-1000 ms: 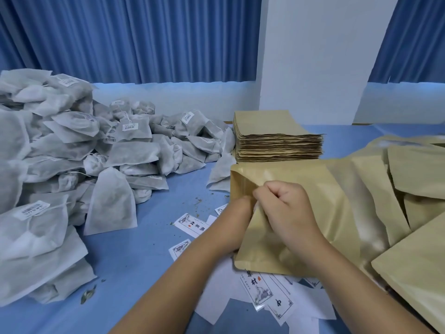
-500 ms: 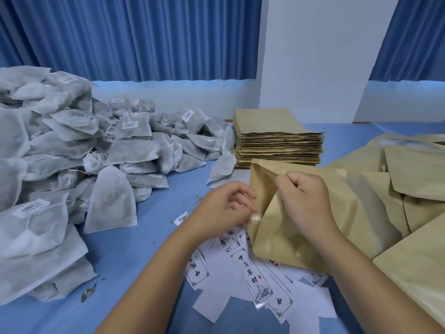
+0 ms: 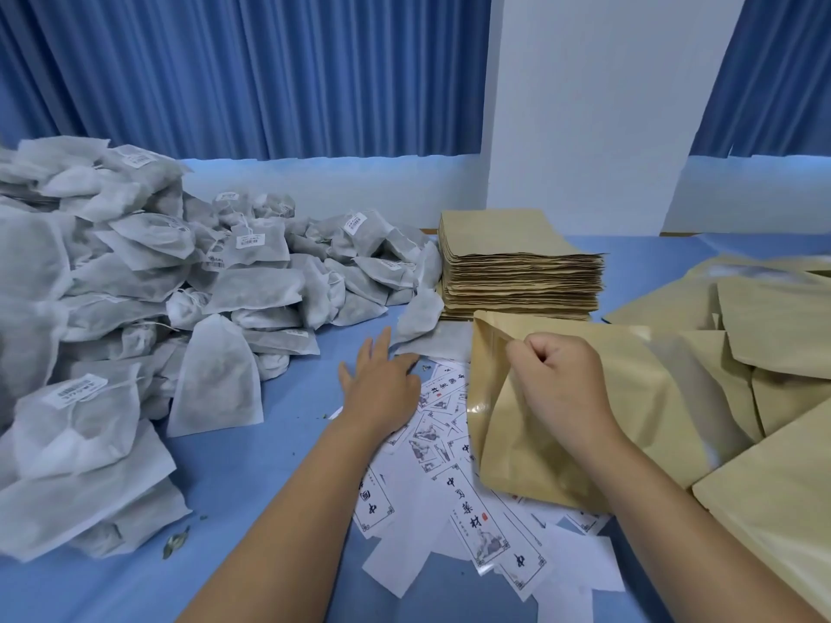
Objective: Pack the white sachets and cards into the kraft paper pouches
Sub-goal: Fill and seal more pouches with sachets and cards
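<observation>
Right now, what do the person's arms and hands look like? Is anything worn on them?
Both are bare. The left hand and the right hand have no gloves, and I see no ring, watch or bracelet. The left forearm and the right forearm show no sleeve up to the picture's lower edge. No marks or plasters are visible.

The sachet pile (image 3: 112,285) runs off the left edge, its labels (image 3: 83,391) too tiny to read; the pouch (image 3: 652,397) covers some cards (image 3: 472,510).
</observation>
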Demonstrator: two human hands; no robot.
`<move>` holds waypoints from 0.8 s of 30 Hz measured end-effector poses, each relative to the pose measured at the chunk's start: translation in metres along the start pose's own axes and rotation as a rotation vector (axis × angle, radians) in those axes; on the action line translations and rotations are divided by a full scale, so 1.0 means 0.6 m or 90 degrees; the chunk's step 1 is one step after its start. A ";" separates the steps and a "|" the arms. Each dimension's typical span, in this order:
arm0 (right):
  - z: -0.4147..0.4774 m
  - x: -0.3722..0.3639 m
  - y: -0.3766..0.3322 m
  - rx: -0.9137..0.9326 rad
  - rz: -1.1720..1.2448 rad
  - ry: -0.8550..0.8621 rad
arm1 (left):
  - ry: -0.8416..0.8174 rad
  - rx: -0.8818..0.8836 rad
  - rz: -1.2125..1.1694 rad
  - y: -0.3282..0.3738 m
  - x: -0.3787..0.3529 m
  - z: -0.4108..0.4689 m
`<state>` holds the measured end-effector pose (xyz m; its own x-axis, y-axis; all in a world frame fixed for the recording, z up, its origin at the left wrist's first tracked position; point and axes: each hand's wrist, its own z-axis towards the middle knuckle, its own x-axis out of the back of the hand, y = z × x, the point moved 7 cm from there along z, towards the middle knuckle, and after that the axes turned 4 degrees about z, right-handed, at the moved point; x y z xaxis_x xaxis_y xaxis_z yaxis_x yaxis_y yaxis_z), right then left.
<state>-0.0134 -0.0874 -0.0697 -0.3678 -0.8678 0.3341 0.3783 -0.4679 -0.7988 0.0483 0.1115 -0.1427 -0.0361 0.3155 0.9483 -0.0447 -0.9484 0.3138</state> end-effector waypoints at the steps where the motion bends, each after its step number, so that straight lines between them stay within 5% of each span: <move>1: 0.000 -0.002 0.000 0.002 -0.003 -0.003 | -0.015 -0.002 0.025 0.002 -0.003 0.001; 7: -0.003 -0.005 -0.001 0.007 -0.012 -0.006 | 0.023 0.016 -0.004 -0.003 0.006 0.001; 15: -0.004 -0.007 0.000 0.006 -0.014 -0.007 | 0.462 0.000 -0.235 -0.023 0.123 -0.052; 24: -0.005 -0.004 -0.002 0.001 0.001 -0.005 | 0.488 -0.042 -0.384 -0.011 0.140 -0.075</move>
<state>-0.0152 -0.0844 -0.0710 -0.3613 -0.8694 0.3369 0.3804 -0.4674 -0.7980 0.0005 0.1456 -0.0672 -0.6276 0.7037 0.3330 -0.3237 -0.6249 0.7105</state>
